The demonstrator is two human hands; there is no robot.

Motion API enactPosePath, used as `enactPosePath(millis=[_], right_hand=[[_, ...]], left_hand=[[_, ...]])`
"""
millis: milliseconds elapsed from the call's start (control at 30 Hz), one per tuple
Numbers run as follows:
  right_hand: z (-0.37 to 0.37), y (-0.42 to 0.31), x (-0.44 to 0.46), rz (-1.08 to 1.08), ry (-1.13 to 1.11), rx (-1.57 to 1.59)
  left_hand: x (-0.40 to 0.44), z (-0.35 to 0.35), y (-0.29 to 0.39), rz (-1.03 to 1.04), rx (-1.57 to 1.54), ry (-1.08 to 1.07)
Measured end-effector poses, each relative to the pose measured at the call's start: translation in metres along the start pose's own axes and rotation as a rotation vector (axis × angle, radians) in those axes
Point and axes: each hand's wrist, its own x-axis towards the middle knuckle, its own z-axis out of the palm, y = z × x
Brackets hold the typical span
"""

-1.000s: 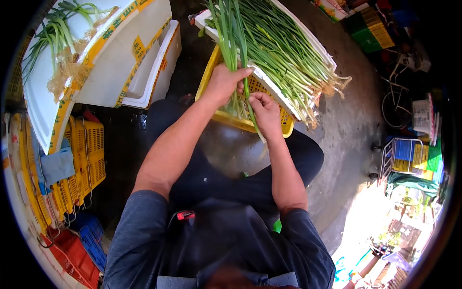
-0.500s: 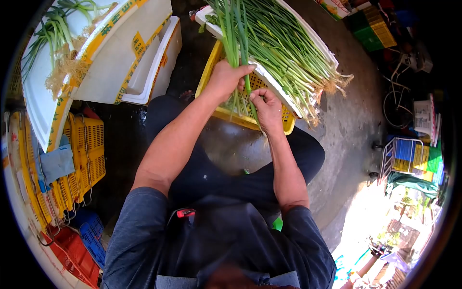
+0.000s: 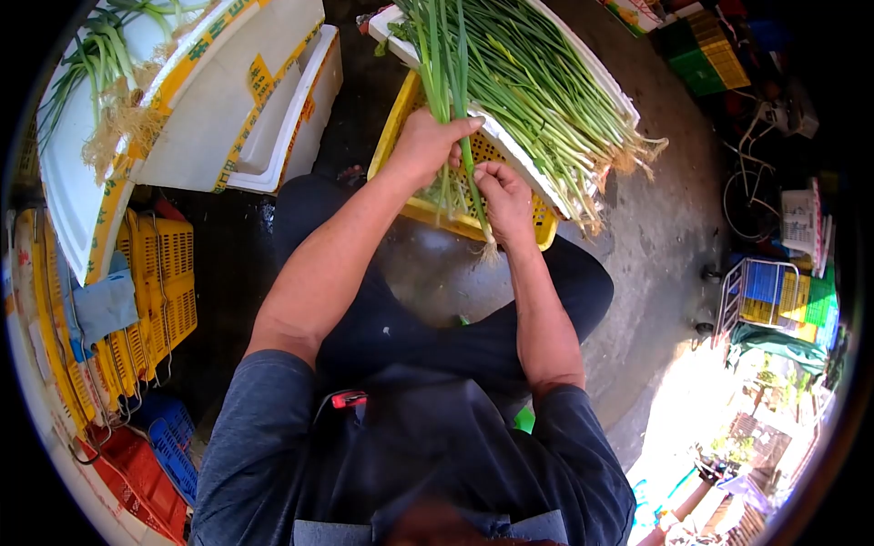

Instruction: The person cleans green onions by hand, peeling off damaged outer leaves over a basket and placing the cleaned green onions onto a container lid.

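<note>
A few long spring onions are wrapped in my left hand, their green tops pointing away from me. The thumb and fingers of my right hand are pinched together at the side of one stalk of that bunch, whose white end and pale roots hang below. Both hands are over a yellow plastic basket. A large pile of spring onions lies on a white foam box lid or tray resting across the basket, roots toward the right.
More spring onions with roots lie on a white foam box at the left. Yellow crates, a blue crate and a red one stand below it. A metal cart is on the right; my knees flank the basket.
The rooted end of the pinched stalk now shows plainly below my right hand, where it was mostly hidden before. My right hand has shifted slightly up and left; my left hand keeps its grip.
</note>
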Motion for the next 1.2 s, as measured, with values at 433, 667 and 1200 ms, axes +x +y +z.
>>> enactPosePath(millis=[433,667,1200], right_hand=[[0.004,-0.006,0.004,-0.134,-0.001,-0.388],[0.002,-0.004,0.004,-0.064,-0.041,-0.258],[-0.003,0.015,0.003,0.126,0.015,0.047]], left_hand=[[0.000,0.001,-0.006,-0.005,0.011,0.020],[0.000,0.001,-0.007,-0.017,0.011,-0.012],[0.001,-0.002,-0.005,-0.097,0.123,-0.005]])
